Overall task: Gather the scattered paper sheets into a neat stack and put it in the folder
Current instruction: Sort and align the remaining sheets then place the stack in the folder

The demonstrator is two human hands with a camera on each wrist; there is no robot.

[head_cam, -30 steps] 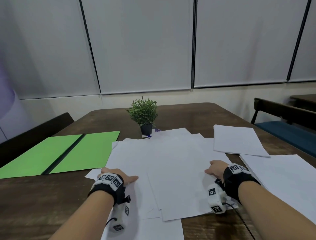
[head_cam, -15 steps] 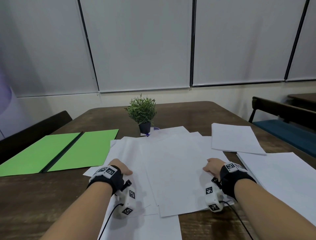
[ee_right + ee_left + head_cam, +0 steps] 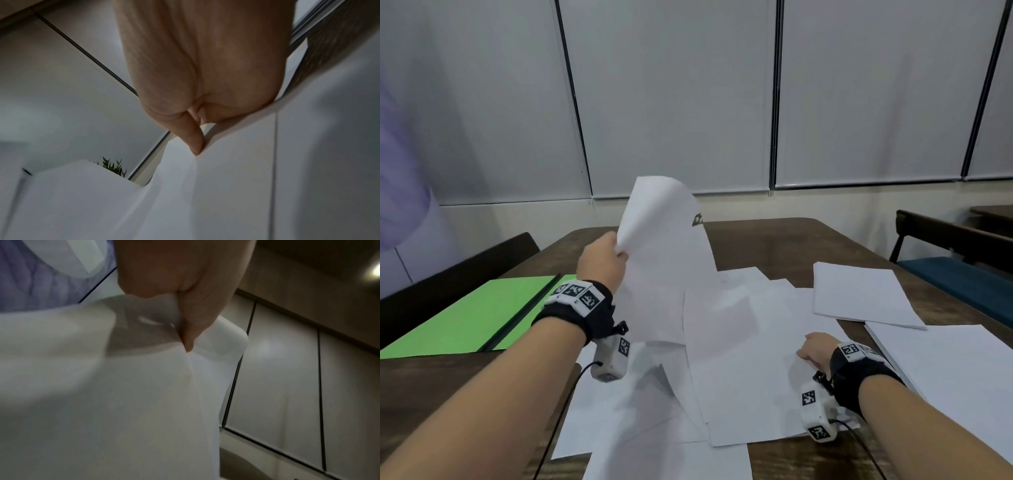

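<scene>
Loose white paper sheets lie overlapped in the middle of the brown table. My left hand is raised above the table and pinches the left edge of some sheets, which curl upward; the left wrist view shows the left hand with thumb and fingers clamped on the lifted paper. Low on the pile's right edge, my right hand pinches the paper edge; the right wrist view shows this right hand from below. An open green folder lies flat at the left.
Two more white sheets lie at the right, one far and one near. A small potted plant is almost hidden behind the lifted paper. A dark chair stands left, a blue bench right.
My left hand rose from the table with the left edge of the sheets, curling them up in front of the plant. The right hand stayed at the pile's right edge.
</scene>
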